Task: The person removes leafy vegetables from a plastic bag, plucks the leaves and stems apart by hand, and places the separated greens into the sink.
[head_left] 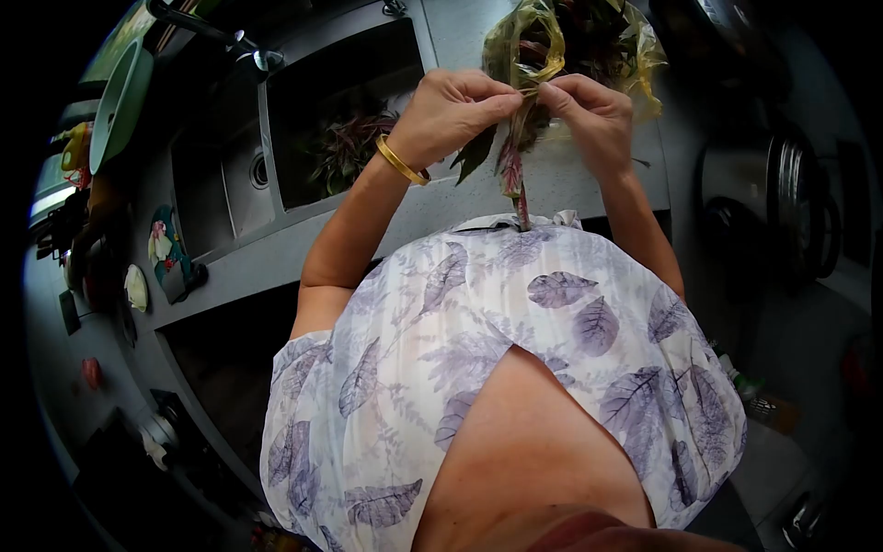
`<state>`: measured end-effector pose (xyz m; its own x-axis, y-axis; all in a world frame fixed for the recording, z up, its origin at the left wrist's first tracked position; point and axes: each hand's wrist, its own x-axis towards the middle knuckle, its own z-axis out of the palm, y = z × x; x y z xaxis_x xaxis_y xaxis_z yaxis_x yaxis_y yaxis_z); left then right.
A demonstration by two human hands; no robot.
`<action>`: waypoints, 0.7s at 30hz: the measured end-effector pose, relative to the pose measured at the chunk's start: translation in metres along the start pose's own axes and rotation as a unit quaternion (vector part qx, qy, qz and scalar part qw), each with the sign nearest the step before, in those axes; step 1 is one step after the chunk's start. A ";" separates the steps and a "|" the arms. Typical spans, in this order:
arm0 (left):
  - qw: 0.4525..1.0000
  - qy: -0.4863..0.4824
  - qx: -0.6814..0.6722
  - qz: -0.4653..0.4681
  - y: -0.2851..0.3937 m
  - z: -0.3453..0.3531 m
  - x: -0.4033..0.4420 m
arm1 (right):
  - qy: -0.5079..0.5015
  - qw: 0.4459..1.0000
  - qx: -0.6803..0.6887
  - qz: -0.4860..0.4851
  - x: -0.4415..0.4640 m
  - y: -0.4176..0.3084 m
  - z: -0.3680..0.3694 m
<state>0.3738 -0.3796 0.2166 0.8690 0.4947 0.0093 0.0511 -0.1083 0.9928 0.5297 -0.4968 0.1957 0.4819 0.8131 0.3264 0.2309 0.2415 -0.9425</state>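
Note:
My left hand (pixel 460 112), with a gold bangle (pixel 401 162) on its wrist, pinches a thin pale strand at the top of a leafy vegetable bunch. My right hand (pixel 593 118) pinches the same spot from the other side, fingertips almost meeting. From between them the reddish-green leafy vegetable (pixel 512 166) hangs down in front of my shirt, its pinkish stem lowest and a dark leaf to the left. Just behind my fingers lies a yellowish plastic bag (pixel 501 55) with dark purple-green leaves (pixel 589 37) in it.
To the left is a double sink; dark leafy greens (pixel 354 152) lie in its right basin, and the left basin (pixel 248 175) shows a drain. A faucet (pixel 262 63) reaches over it. A green basin (pixel 121 103) stands far left, and a shiny round appliance (pixel 782 193) at right.

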 end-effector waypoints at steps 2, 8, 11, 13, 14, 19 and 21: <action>1.000 0.000 0.025 0.018 -0.003 -0.003 -0.003 | -0.003 1.000 -0.003 0.003 0.000 0.001 0.005; 0.998 0.011 0.047 0.030 -0.006 -0.005 -0.006 | -0.026 1.000 -0.016 0.004 0.003 0.004 0.012; 0.999 0.020 0.046 0.006 -0.006 -0.005 -0.008 | -0.027 0.999 -0.037 -0.023 0.003 0.003 0.017; 0.997 0.026 0.065 0.007 -0.011 -0.006 -0.009 | -0.035 0.998 -0.044 0.000 0.002 0.004 0.020; 0.997 0.036 0.070 0.008 -0.014 -0.007 -0.009 | -0.040 0.998 -0.047 0.011 0.002 0.005 0.022; 0.992 0.124 -0.024 -0.028 -0.029 -0.007 -0.014 | -0.032 0.998 -0.045 0.028 0.003 0.007 0.037; 0.979 0.199 -0.013 -0.043 -0.032 -0.016 -0.018 | -0.024 0.998 -0.057 0.018 0.004 0.011 0.040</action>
<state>0.3493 -0.3714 0.1864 0.6011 0.7985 -0.0341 0.0983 -0.0315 0.9947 0.5002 -0.4695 0.1836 0.4506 0.8455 0.2866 0.3103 0.1526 -0.9383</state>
